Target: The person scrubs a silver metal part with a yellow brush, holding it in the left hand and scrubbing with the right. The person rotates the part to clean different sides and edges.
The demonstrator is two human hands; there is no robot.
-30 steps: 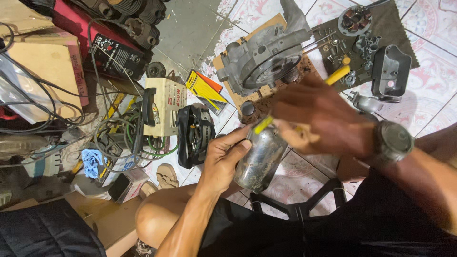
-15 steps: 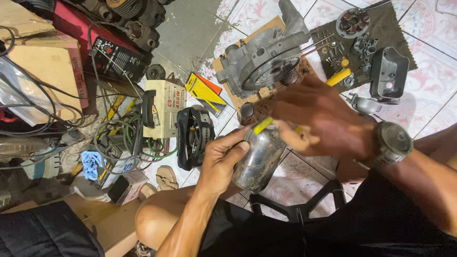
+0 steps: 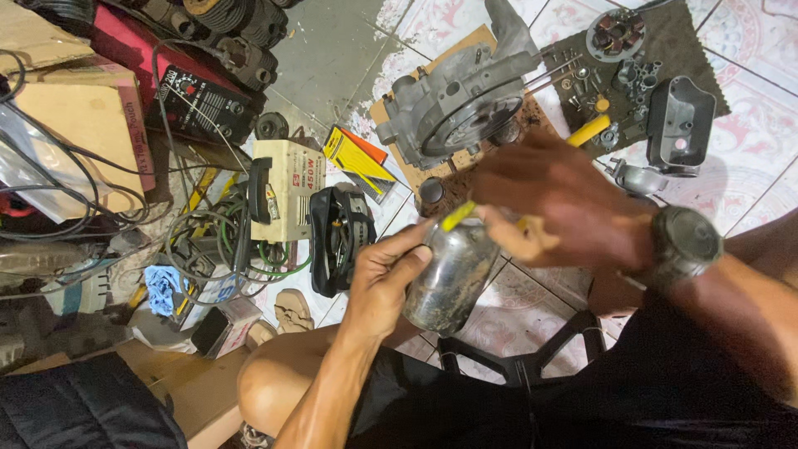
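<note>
A: Gripping the metal canister [image 3: 451, 274] was the left hand [image 3: 384, 278], thumb laid across the upper wall, fingers wrapped behind. The canister sat over the lap, just past the bent knee [image 3: 278, 378].

B: Its long axis?

A: Tilted. Open end pointed up and away toward the engine casing [image 3: 461, 96]; closed end angled down toward the black plastic stool [image 3: 532, 353].

B: And the right hand [image 3: 561, 208]?

A: Closed around a yellow-handled tool [image 3: 458, 215]. The hand hovered above and to the right of the canister's mouth, with the yellow part showing at the rim. I could not tell whether the tool touched the metal; the hand blurred there. A dark wristwatch [image 3: 686, 237] was on that wrist.

B: Which hand was nearer the canister?

A: The left, fully on it. The right stood just beside the mouth, coming in from the far side.

B: Surroundings?

A: A second yellow handle [image 3: 588, 130] lay on a dark cloth [image 3: 665, 33] among small loose parts, well apart from both hands. A cream-coloured boxy machine [image 3: 283, 187] and tangled cables [image 3: 208, 241] lay to the left.
</note>
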